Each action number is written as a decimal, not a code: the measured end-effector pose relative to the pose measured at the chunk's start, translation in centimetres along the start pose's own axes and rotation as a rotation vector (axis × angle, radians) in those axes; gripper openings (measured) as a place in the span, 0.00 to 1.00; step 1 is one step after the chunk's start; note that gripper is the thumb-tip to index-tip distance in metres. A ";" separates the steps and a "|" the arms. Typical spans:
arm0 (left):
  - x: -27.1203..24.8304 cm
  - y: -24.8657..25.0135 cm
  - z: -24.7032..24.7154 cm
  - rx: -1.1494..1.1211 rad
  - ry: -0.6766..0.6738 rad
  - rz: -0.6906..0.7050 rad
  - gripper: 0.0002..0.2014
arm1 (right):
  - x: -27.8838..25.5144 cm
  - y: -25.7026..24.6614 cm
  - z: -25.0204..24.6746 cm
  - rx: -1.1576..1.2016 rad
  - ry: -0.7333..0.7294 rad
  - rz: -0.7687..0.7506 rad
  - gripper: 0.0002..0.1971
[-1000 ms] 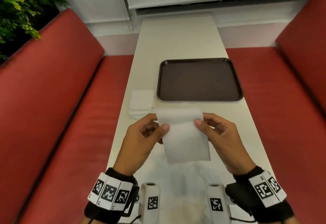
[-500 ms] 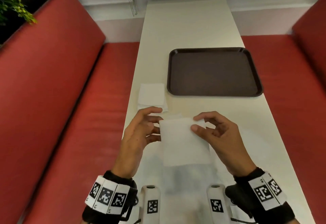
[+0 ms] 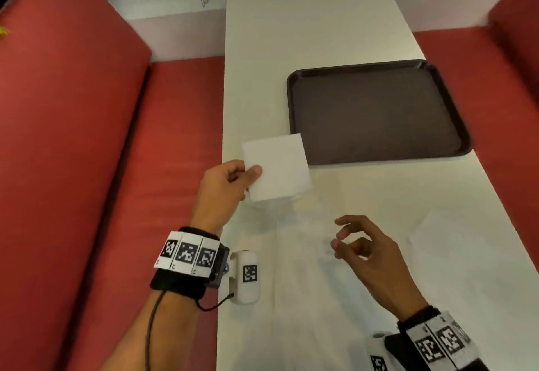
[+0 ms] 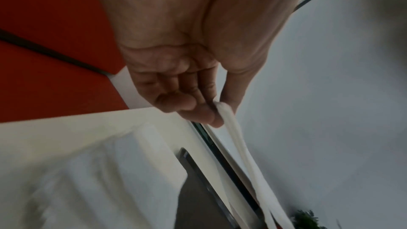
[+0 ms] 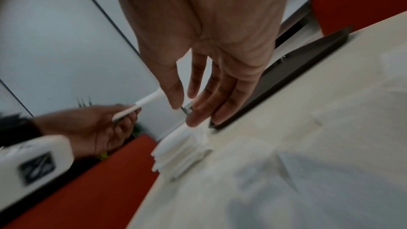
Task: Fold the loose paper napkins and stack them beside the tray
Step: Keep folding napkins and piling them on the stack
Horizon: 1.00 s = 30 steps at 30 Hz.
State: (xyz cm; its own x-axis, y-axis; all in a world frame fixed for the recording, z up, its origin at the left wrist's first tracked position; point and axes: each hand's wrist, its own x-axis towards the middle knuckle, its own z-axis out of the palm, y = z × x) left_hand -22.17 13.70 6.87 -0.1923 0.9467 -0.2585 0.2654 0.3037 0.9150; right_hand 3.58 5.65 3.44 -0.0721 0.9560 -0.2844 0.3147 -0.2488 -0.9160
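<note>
- The red bench seats [image 3: 87,166] flank both long sides of the scene, the largest things in view.
- The pale table [image 3: 306,35] runs between them, away from the person.
- The dark brown tray [image 3: 376,114] lies flat on the table, toward its right edge, nothing in it.
- Loose unfolded napkins [image 3: 291,297] lie spread on the near part of the table, white on pale and hard to outline.
- The right hand [image 3: 367,254] hangs over these loose sheets with fingers relaxed and slightly bent, thumb apart from them, holding nothing; the right wrist view confirms the spread fingers.
- The left hand [image 3: 224,186] is raised at the table's left edge, thumb on top and fingers beneath, pinching a corner of the folded napkin [image 3: 277,166].
- That folded napkin is held in the air, just beside the tray's near left corner, its far corner overlapping the tray in the head view.
- The stack of folded napkins [image 5: 182,152] shows in the right wrist view, on the table below the held napkin, near the tray's corner.
</note>
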 end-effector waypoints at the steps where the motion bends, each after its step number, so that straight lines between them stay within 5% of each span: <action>1: 1.1 -0.2 -0.2 0.045 0.016 0.009 0.12 | -0.1 0.7 0.1 -0.036 -0.002 0.015 0.14; 5: 3.9 -2.5 0.1 0.478 0.073 -0.065 0.19 | -0.3 3.0 0.8 -0.133 0.010 0.048 0.15; 8: 2.7 -3.6 -0.3 0.772 0.140 -0.183 0.27 | -0.8 5.3 1.6 -0.445 -0.079 -0.032 0.18; 12: -2.2 -4.8 -0.8 0.702 0.119 -0.195 0.22 | -1.6 7.8 2.8 -0.853 -0.223 -0.134 0.30; 19: -11.5 -9.0 4.2 0.657 -0.163 -0.011 0.02 | -1.2 7.8 2.2 -0.843 -0.168 -0.399 0.14; 22: -13.7 -10.2 5.6 0.659 -0.148 0.046 0.14 | -1.2 7.2 1.0 -0.778 -0.154 -0.512 0.03; 24: -14.5 -10.4 6.2 0.622 -0.159 0.047 0.21 | -1.4 6.7 0.1 -0.750 -0.143 -0.568 0.08; 27: -15.3 -9.6 6.7 0.546 -0.151 0.033 0.15 | -1.7 6.1 -1.4 -0.692 -0.133 -0.593 0.16; 30: -16.2 -8.3 6.9 0.472 0.001 0.082 0.16 | -2.3 4.9 -2.9 -0.570 -0.129 -0.580 0.12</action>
State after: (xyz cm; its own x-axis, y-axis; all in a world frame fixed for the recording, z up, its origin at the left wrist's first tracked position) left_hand -14.72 -3.46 1.29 -0.1535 0.9695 -0.1911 0.6795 0.2440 0.6919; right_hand 8.02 2.73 0.44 -0.4682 0.8743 0.1279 0.6235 0.4295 -0.6533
